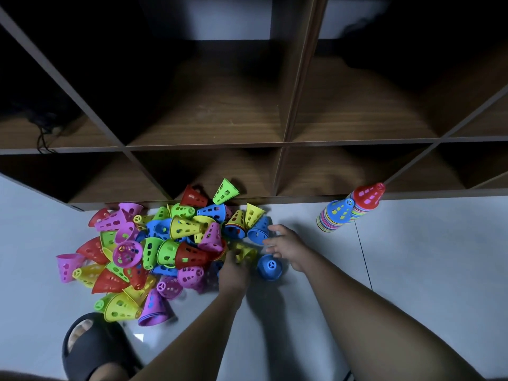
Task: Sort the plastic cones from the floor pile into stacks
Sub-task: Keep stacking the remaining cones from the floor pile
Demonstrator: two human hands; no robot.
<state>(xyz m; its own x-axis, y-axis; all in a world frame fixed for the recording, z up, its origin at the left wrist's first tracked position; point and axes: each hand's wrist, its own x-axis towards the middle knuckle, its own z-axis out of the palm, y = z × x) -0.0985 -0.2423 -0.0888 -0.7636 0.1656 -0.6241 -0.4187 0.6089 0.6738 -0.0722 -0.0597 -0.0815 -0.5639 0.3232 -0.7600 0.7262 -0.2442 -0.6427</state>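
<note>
While the pile of cones point(154, 251) sprawls on the pale glossy tile floor point(426, 270) right against the foot of a dark wood cubby shelf point(291, 105), the left hand point(233, 270) is at the pile's right edge, fingers curled on a yellow cone point(246, 253), blurred. Right hand point(286, 248) is just beside it, fingers spread and loose, holding nothing, near a tipped blue cone point(258, 231), with an upright blue cone point(270, 266) on the floor between the two wrists. Blue-topped stack point(336, 215) and red-topped stack point(367, 199) stand side by side at the shelf base, well right of the pile; black sandal point(90, 350) lower left, cable point(44, 138) in the left cubby.
</note>
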